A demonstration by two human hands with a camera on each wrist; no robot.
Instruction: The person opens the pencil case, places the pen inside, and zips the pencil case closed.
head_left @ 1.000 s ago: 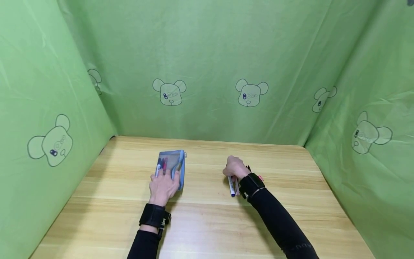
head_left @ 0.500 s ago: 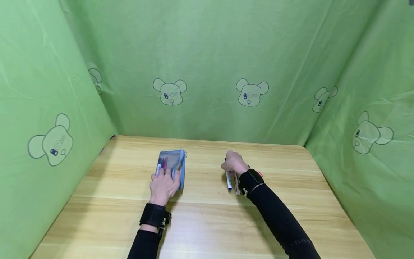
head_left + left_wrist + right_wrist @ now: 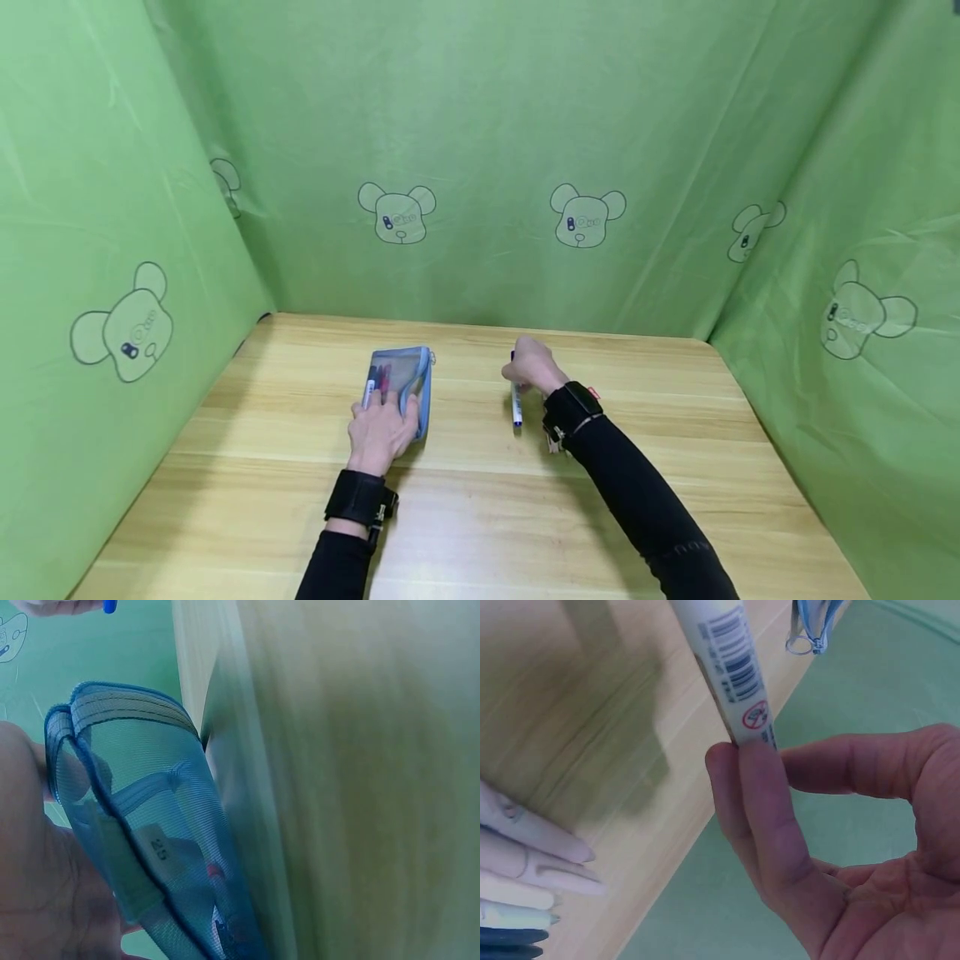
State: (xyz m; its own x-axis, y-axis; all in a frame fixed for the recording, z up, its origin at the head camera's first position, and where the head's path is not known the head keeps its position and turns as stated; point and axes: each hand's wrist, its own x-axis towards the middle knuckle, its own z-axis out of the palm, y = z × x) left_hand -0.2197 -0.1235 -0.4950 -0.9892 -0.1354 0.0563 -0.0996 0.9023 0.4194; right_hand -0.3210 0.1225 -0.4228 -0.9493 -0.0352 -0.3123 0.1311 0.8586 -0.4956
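My right hand (image 3: 534,364) pinches a white marker (image 3: 517,406) with blue ends between thumb and fingers, above the table. In the right wrist view the marker's barrel (image 3: 735,664) shows a barcode and a red no-symbol, and the fingertips hide its lower part. My left hand (image 3: 381,429) rests with fingers spread on a blue mesh pencil case (image 3: 396,363). Inside the case several pens show through, one with a white label. In the left wrist view the case (image 3: 161,814) stands beside the palm, its zip edge facing the hand.
Several pens (image 3: 536,859) lie side by side on the wooden table (image 3: 465,517), mostly under my right wrist in the head view. A small red tag (image 3: 594,392) shows beyond that wrist. Green cloth (image 3: 487,275) encloses the table's back and sides.
My right hand has drawn the marker away from the other pens, moving left and slightly back toward the cloth. The left hand and pencil case have stayed in place.
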